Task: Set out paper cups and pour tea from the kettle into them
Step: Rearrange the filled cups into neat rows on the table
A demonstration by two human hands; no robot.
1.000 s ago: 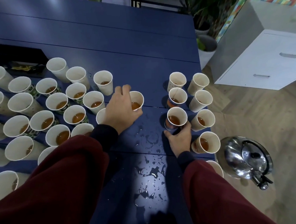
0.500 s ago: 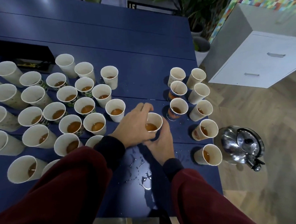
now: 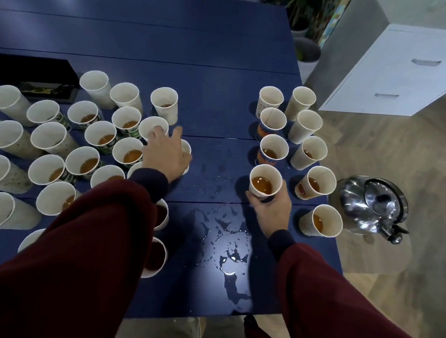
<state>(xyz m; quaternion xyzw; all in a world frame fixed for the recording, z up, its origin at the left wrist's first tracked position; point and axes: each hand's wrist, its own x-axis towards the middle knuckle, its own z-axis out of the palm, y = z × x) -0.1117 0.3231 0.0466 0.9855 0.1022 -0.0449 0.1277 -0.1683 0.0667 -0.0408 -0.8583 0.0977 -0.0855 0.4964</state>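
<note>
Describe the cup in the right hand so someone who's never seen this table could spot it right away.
On the dark blue table, find the smaller group of paper cups by its right edge, near the steel kettle. The cup is the nearest one in that group's left column, with tea inside. Alone among its neighbours, it is gripped by the right hand.
</note>
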